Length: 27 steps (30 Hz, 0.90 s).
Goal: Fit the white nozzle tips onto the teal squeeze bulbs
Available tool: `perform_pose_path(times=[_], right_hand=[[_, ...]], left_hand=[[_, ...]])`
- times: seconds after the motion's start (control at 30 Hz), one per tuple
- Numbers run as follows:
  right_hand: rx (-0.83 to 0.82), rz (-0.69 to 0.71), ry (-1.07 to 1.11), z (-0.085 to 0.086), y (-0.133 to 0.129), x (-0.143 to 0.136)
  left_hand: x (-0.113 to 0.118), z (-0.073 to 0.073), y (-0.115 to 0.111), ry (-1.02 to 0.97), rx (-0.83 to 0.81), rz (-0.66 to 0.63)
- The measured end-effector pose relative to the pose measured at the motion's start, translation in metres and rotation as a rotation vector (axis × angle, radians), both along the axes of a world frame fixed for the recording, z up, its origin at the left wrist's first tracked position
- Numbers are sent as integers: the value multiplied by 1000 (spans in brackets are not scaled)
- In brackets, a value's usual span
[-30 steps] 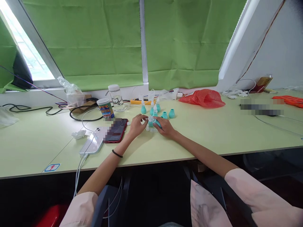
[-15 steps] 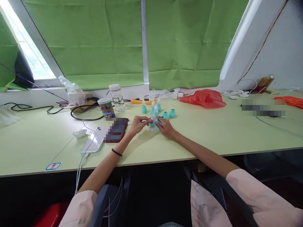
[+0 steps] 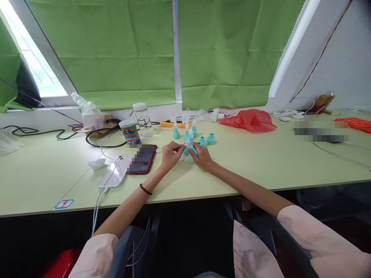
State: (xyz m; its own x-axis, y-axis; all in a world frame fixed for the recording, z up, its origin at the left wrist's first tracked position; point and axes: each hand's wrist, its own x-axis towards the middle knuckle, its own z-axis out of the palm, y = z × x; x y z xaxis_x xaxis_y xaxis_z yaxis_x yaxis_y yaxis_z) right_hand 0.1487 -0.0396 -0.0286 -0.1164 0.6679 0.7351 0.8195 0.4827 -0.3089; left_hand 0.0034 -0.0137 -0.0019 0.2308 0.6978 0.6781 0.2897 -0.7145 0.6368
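My right hand (image 3: 203,156) is closed round a teal bulb (image 3: 193,150) whose whitish, clear top points up and left. My left hand (image 3: 171,153) is pinched at that top, its fingertips touching or very near it; whether a small part sits between them is hidden. Behind and beside my hands stand several teal bulbs, some with white nozzles, such as the one at the left (image 3: 176,133). Others have open necks, like the bulb at the right (image 3: 211,139). Small clear pieces lie on the table just below my fingers.
Left of my hands lie a dark phone (image 3: 142,159) and a white phone (image 3: 112,175) with a cable. A patterned can (image 3: 130,132) and a clear bottle (image 3: 143,121) stand behind them. A red plastic bag (image 3: 249,120) lies at the back right.
My left wrist and hand have shifted slightly, with the fingers more curled near the bulb's top. My right hand has barely moved and still holds the bulb.
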Motion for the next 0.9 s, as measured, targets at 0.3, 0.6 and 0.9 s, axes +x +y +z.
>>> perform_pose_path(times=[0.3, 0.6, 0.9], right_hand=[[4, -1, 11, 0, 0, -2], [3, 175, 115, 4, -2, 1], [46, 144, 65, 4, -2, 6]], left_hand=[[4, 1, -10, -18, 18, 26], [-4, 13, 6, -310, -723, -568], [-15, 16, 15, -1, -321, -72]])
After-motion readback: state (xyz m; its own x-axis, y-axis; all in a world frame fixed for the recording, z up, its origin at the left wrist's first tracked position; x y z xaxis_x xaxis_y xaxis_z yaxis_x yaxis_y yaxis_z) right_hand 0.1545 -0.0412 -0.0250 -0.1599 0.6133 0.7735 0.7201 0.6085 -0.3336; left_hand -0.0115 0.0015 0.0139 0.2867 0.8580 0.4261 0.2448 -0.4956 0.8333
